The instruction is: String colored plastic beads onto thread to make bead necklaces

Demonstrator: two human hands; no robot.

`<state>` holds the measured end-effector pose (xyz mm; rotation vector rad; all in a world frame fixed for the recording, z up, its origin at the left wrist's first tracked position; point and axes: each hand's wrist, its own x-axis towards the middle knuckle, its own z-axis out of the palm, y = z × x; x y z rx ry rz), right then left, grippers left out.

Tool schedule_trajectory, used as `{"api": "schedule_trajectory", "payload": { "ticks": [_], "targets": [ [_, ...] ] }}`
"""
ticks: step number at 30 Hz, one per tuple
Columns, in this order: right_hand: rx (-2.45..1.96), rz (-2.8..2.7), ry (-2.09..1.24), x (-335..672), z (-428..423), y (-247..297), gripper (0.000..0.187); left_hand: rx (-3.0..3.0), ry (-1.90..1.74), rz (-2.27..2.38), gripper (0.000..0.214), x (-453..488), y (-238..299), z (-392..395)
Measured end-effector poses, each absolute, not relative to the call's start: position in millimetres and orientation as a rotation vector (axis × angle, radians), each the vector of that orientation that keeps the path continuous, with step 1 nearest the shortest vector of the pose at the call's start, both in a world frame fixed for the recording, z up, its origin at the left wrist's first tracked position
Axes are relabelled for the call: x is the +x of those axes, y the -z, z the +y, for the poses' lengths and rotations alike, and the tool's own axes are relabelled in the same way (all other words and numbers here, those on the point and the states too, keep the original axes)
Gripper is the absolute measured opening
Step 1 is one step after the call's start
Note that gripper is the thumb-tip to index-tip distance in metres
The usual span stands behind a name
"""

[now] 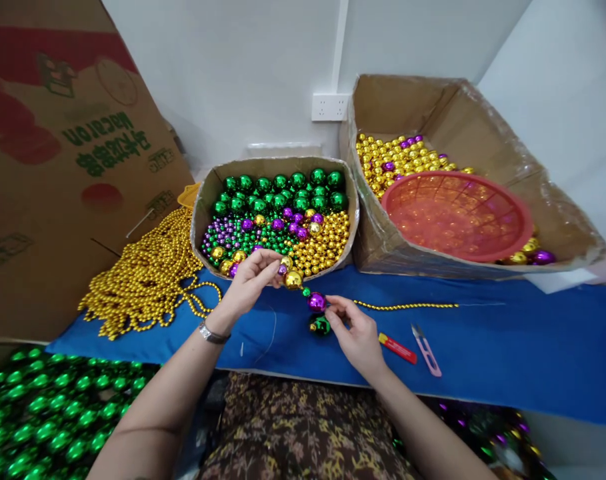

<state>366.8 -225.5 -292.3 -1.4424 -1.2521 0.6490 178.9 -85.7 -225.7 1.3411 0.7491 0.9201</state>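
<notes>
My left hand is closed in a pinch on a strand of beads near a small purple bead and a large gold bead. The strand runs down to the right through a small green bead to a large purple bead. My right hand pinches the strand just right of that purple bead. A large green ball lies on the blue cloth beside my right fingers. A thin gold bead string trails rightward from my right hand across the cloth.
A cardboard box of green, purple and gold beads stands behind my hands. A larger box at right holds gold beads and a red basket. Gold strands are heaped at left. A red lighter and pink snips lie at right.
</notes>
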Motion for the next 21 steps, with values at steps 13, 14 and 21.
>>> {"api": "schedule_trajectory", "payload": {
  "ticks": [13,14,21],
  "targets": [
    [-1.52,-1.572,-0.646,335.5,-251.7,344.1,0.039,1.715,-0.84,0.896,0.016,155.2,251.4,-130.9],
    [-1.557,-1.634,-0.6,338.2,-250.8,344.0,0.042,1.789,-0.866,0.891,0.014,155.5,250.0,-133.2],
    [-1.442,-1.591,-0.531,357.1,-227.6,287.4,0.034,2.196,-0.95,0.747,0.003,164.2,214.8,-135.9]
  ]
}}
